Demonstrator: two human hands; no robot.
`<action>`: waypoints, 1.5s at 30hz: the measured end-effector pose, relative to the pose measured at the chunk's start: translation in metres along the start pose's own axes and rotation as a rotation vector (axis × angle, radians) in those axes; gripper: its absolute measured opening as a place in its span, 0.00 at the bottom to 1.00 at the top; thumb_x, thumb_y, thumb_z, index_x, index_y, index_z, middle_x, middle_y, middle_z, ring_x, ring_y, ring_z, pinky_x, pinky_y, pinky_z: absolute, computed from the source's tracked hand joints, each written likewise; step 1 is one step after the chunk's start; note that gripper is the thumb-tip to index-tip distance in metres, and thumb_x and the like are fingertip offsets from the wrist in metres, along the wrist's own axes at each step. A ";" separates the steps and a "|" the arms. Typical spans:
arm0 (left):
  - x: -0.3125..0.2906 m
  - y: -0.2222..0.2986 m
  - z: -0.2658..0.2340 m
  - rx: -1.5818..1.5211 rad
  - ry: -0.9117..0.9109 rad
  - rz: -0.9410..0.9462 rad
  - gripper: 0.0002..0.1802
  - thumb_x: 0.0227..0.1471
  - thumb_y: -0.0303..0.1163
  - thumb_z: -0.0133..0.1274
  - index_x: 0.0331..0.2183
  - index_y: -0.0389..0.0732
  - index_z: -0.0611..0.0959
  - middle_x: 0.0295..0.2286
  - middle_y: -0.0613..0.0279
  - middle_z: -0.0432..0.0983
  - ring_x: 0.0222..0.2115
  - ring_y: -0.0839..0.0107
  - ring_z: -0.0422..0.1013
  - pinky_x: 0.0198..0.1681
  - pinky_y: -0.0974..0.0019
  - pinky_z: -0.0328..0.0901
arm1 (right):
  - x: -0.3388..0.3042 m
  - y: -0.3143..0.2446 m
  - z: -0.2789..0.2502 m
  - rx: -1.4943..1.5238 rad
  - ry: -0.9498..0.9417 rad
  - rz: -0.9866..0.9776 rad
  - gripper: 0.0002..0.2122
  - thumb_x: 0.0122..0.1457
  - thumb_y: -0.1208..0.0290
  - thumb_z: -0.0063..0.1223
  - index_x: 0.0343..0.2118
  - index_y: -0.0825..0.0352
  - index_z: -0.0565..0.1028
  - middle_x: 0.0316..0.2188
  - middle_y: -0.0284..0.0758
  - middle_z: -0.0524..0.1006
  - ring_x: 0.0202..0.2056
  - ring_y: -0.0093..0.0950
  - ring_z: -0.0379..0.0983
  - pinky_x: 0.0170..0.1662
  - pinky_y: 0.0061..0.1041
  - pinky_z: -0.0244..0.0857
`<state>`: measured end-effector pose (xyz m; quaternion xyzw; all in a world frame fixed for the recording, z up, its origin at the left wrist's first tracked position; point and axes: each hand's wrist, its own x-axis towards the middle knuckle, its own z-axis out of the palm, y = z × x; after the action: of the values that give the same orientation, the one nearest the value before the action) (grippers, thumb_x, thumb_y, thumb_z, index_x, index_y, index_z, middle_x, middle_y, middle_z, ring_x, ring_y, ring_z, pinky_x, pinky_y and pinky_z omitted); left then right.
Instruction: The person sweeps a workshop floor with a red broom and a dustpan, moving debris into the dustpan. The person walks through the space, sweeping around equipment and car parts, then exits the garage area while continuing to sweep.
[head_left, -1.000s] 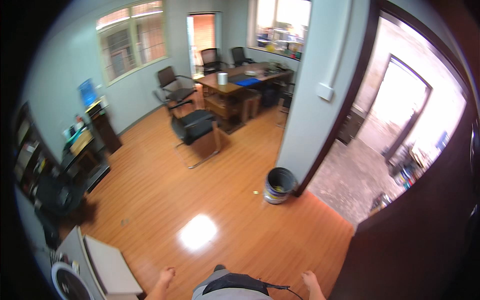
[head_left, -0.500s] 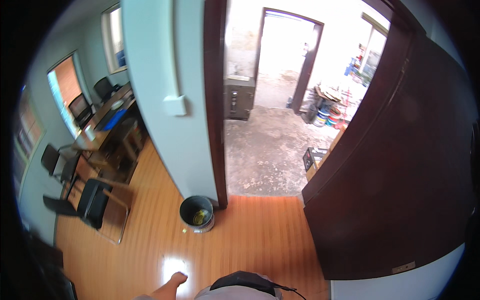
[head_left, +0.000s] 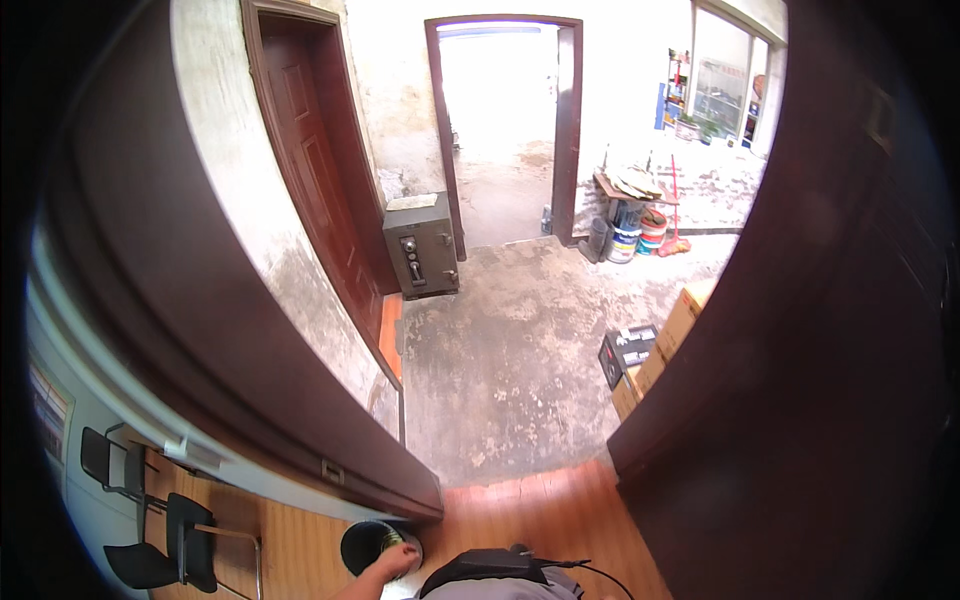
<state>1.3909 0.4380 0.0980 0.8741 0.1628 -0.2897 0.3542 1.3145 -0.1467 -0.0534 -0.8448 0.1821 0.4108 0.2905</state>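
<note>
My left hand (head_left: pixel 398 560) hangs low at the bottom of the view, its fingers curled in and nothing seen in them. Behind it on the wooden floor stands a dark bucket (head_left: pixel 352 545), used as a bin, with something yellow-green inside. The hand overlaps the bucket's rim in the picture; I cannot tell whether they touch. At my waist sits a black pouch (head_left: pixel 480 570) with a black cable (head_left: pixel 590 566) running off to the right. My right hand does not show.
A dark door frame (head_left: pixel 290 400) rises on the left and a dark door (head_left: pixel 800 400) on the right. Beyond the threshold lies a worn concrete floor (head_left: pixel 500 370) with a grey safe (head_left: pixel 425 250), cardboard boxes (head_left: pixel 672 335), paint buckets (head_left: pixel 625 242) and a red broom (head_left: pixel 675 243). Black chairs (head_left: pixel 188 535) stand left.
I have moved forward toward the doorway, and the view has turned left-to-right past the wall. The bucket has come close beside my left hand. More of the far room shows.
</note>
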 end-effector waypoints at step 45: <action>1.249 0.596 -0.516 0.191 -0.130 -0.186 0.22 0.46 0.41 0.51 0.41 0.40 0.85 0.40 0.46 0.80 0.41 0.48 0.76 0.47 0.56 0.69 | 0.884 -0.928 -1.058 0.998 0.363 -0.322 0.12 0.62 0.71 0.51 0.48 0.64 0.74 0.36 0.32 0.79 0.32 0.21 0.74 0.34 0.23 0.69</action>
<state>2.8574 0.4907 -0.0655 0.8645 0.1915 -0.3912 0.2510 2.9708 -0.1753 0.0788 -0.6790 0.2706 0.0728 0.6786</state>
